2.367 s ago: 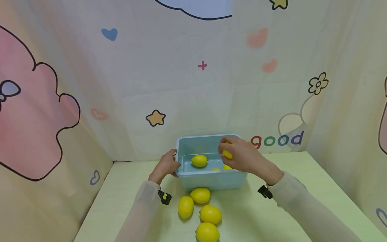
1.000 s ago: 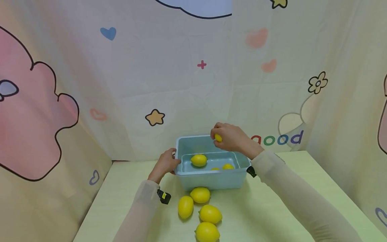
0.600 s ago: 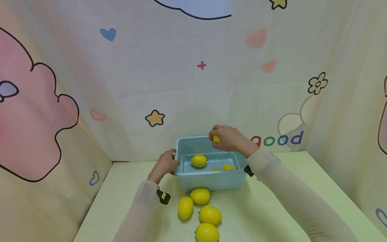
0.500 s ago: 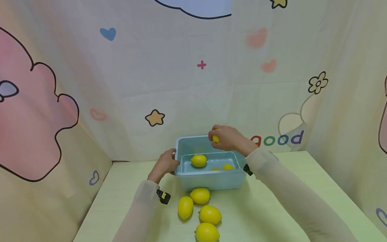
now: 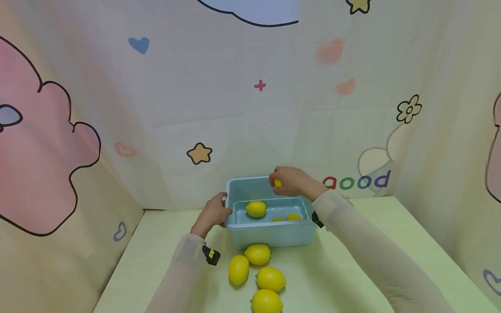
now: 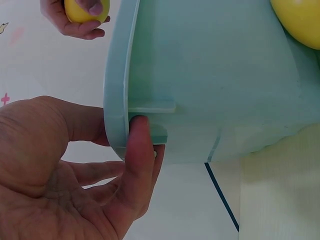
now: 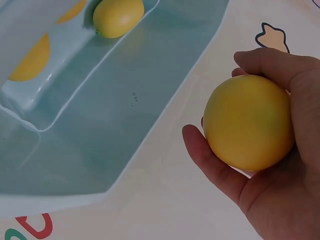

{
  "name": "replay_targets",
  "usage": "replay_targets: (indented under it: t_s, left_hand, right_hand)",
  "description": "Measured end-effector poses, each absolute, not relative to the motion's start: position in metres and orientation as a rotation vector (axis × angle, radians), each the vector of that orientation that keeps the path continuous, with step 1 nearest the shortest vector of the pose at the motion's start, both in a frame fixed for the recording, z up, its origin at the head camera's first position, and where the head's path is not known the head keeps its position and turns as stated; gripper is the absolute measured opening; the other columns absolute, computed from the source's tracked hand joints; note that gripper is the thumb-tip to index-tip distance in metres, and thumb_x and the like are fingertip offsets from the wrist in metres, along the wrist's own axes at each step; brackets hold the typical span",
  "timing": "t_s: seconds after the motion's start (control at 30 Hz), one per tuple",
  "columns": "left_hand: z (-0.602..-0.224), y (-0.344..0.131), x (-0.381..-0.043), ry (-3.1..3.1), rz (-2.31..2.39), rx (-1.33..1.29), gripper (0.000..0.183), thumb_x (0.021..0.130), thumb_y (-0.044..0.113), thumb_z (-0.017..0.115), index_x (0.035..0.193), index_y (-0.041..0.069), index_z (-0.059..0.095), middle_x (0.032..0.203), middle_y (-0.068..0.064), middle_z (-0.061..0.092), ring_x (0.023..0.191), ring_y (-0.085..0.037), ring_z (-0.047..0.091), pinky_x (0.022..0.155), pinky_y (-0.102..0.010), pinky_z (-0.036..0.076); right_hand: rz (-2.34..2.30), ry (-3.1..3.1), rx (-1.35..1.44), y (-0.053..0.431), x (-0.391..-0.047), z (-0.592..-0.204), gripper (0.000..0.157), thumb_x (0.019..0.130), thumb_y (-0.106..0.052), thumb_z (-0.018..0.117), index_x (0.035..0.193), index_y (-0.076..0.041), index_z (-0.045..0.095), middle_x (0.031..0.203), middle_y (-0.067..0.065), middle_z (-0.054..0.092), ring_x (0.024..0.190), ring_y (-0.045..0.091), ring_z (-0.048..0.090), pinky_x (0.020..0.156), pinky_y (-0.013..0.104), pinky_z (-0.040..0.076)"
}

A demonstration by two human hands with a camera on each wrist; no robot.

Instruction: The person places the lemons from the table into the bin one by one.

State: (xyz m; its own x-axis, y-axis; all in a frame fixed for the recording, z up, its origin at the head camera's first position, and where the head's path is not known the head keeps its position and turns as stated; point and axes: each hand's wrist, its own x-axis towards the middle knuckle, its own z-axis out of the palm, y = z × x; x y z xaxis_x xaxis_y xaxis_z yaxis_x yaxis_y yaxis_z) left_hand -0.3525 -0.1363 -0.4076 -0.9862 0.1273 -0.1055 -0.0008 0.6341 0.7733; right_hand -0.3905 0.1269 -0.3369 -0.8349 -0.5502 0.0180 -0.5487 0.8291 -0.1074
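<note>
My left hand (image 5: pixel 212 213) grips the left end of a light-blue plastic bin (image 5: pixel 270 232), fingers and thumb curled round its rim and handle (image 6: pixel 152 107). A yellow lemon (image 7: pixel 249 122) is held in my right hand (image 5: pixel 294 181), fingers wrapped round it, above the bin's back edge. Inside the bin lie a whole lemon (image 5: pixel 256 209) on the left and two more, one lemon (image 5: pixel 294 216) and another lemon (image 5: pixel 277 220), half hidden behind the front wall.
Several lemons lie on the pale green table (image 5: pixel 156 261) in front of the bin, the closest lemon (image 5: pixel 258 254) right by its front wall and another lemon (image 5: pixel 238 270) beside it. A printed cloth backdrop (image 5: pixel 168 108) rises just behind the bin.
Over the last seconds my right hand has lifted the lemon out from inside the bin, moved left to its back edge, then sunk slightly. My left hand keeps its grip on the bin.
</note>
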Motion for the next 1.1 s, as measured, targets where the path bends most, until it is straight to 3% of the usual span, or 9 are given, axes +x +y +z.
replay_targets:
  t_s: [0.33,0.53,0.83,1.1]
  left_hand:
    - [-0.408,-0.132,-0.355,2.703,1.279,0.14,0.063,0.09,0.007,0.057,0.149,0.003,0.036,0.126,-0.023,0.059,0.09,-0.032,0.07,0.057,-0.035,0.061]
    - [-0.41,-0.138,-0.351,2.723,1.236,0.104,0.064,0.09,0.006,0.058,0.149,0.003,0.036,0.128,-0.024,0.059,0.086,-0.027,0.069,0.053,-0.032,0.06]
    - [-0.409,-0.138,-0.351,2.727,1.238,0.129,0.065,0.09,0.006,0.057,0.15,0.003,0.034,0.132,-0.026,0.057,0.086,-0.026,0.069,0.059,-0.038,0.061]
    - [-0.409,-0.135,-0.354,2.719,1.234,0.147,0.066,0.09,0.006,0.057,0.151,0.002,0.032,0.133,-0.027,0.056,0.083,-0.024,0.068,0.055,-0.036,0.06]
  right_hand:
    - [-0.153,2.941,-0.866,0.131,-0.396,-0.342,0.022,0.089,-0.022,0.068,0.11,-0.016,0.068,0.113,0.005,0.062,0.096,0.023,0.056,0.093,0.039,0.052]
    - [-0.178,2.917,-0.855,0.124,-0.396,-0.35,0.024,0.09,-0.022,0.068,0.113,-0.016,0.067,0.115,0.005,0.062,0.099,0.023,0.055,0.095,0.039,0.051]
    - [-0.14,2.913,-0.845,0.124,-0.397,-0.349,0.025,0.089,-0.024,0.07,0.113,-0.016,0.067,0.114,0.005,0.061,0.099,0.023,0.055,0.095,0.039,0.052]
    - [-0.124,2.897,-0.835,0.126,-0.4,-0.347,0.027,0.088,-0.024,0.07,0.113,-0.016,0.068,0.115,0.005,0.061,0.099,0.023,0.055,0.095,0.039,0.051]
